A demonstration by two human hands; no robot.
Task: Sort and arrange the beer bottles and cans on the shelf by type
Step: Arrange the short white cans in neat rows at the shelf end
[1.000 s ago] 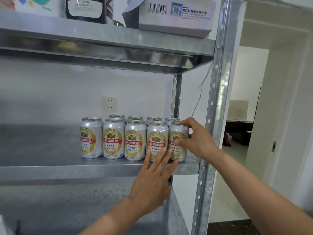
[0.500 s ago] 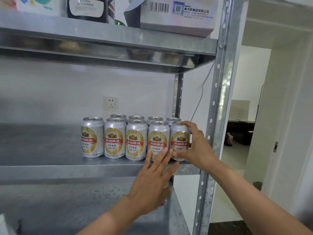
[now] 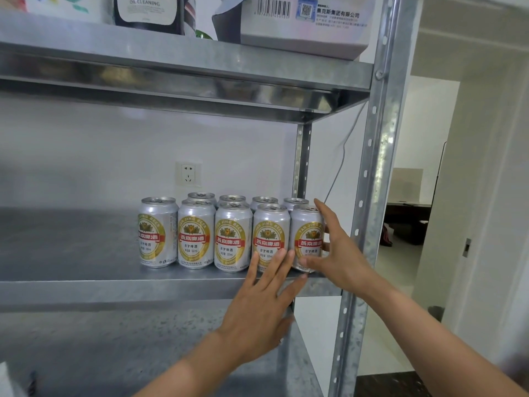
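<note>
**Beer cans on a steel rack, with both hands at the row's end.** Nine silver beer cans [image 3: 233, 239] stand upright on the middle shelf [image 3: 71, 247], just left of the front upright post [image 3: 378, 167]. Five form a front row; of the four behind, only the rims and pull-tab tops show. Each can is a smooth metal cylinder with a gold oval label crossed by a red band.

The end can [image 3: 306, 224], the front one nearest the post, is gripped by the right hand [image 3: 343, 262]. The thumb lies across its lower front, the index finger rises along its post-side flank past the rim, and the other fingers curl behind it, hidden. The forearm enters from lower right, crossing in front of the post.

The left hand [image 3: 263, 308] is flat, back to the camera, with fingers straight and slightly spread, holding nothing. Its fingertips reach the lower front of the fourth can [image 3: 270, 224], the end can's neighbour away from the post; whether they press it cannot be told.

The shelf is dull galvanised sheet with a folded front lip, and the post is perforated angle steel. Left of the post's top, the upper shelf [image 3: 171, 53] carries a white barcoded carton [image 3: 306, 27] and a dark labelled bottle [image 3: 148, 10]. A white wall socket [image 3: 188, 173] sits behind the cans.
</note>
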